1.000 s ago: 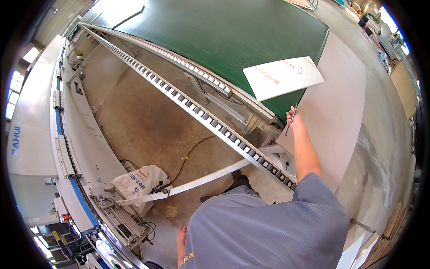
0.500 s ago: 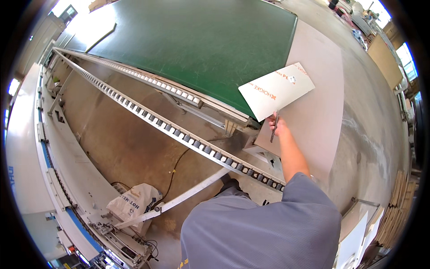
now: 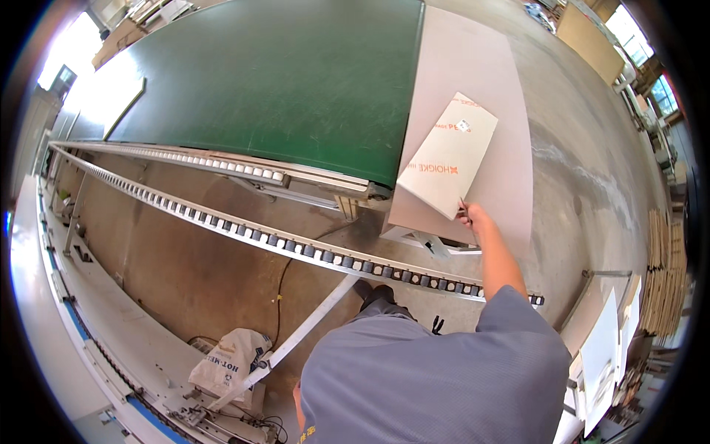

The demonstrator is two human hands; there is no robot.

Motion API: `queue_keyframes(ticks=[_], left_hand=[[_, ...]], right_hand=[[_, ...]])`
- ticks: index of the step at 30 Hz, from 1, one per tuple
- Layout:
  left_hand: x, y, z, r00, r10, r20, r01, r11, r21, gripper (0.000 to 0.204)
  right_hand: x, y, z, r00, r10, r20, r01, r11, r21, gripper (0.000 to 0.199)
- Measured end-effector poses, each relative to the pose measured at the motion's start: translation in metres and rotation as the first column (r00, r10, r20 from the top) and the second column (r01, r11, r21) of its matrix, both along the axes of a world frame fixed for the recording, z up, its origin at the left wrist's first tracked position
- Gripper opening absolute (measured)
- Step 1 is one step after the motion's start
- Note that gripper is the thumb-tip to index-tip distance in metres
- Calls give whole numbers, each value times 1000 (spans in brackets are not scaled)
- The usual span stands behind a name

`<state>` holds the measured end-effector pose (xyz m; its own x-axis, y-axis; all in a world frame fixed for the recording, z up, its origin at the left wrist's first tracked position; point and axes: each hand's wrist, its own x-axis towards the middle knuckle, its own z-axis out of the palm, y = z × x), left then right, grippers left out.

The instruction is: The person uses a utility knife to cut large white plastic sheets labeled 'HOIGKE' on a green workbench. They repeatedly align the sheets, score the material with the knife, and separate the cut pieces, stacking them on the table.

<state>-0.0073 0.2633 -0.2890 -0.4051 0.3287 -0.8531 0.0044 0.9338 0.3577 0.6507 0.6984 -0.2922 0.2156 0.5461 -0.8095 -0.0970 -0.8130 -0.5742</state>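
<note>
A white rectangular panel [image 3: 452,152] with orange print and a small white label lies slanted over the pale pinkish board [image 3: 510,177]. My right hand [image 3: 471,214] is closed at its near corner, fingers pinching the edge. A slim dark tool appears to be in the same hand, mostly hidden by the fingers. To the left of the panel runs the edge of a green conveyor belt [image 3: 296,81]. Only a sliver of my left arm shows beside my shirt; my left hand is out of view.
A roller rail [image 3: 266,240] crosses in front of me, held by a slanted metal strut [image 3: 314,314]. A white sack [image 3: 231,362] stands on the floor at lower left, near a long machine [image 3: 103,318]. Stacked brown boards [image 3: 660,274] are at the right.
My right hand has moved the panel right, off the belt's corner and onto the pinkish board, turning it to point more away from me. The view has shifted to the right.
</note>
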Motion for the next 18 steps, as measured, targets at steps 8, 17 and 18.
queue_keyframes(ticks=[8,17,18], left_hand=[[-14,20,-1,996,-83,-19,83,997,0,44],[-21,19,6,995,-91,-39,92,995,36,44],[-18,15,5,995,-90,-39,92,995,33,44]], right_hand=[[53,-45,76,717,558,417,-390,818,-423,39],[36,-86,12,774,541,329,-381,813,-441,41],[34,-89,19,749,557,359,-400,812,-425,41]])
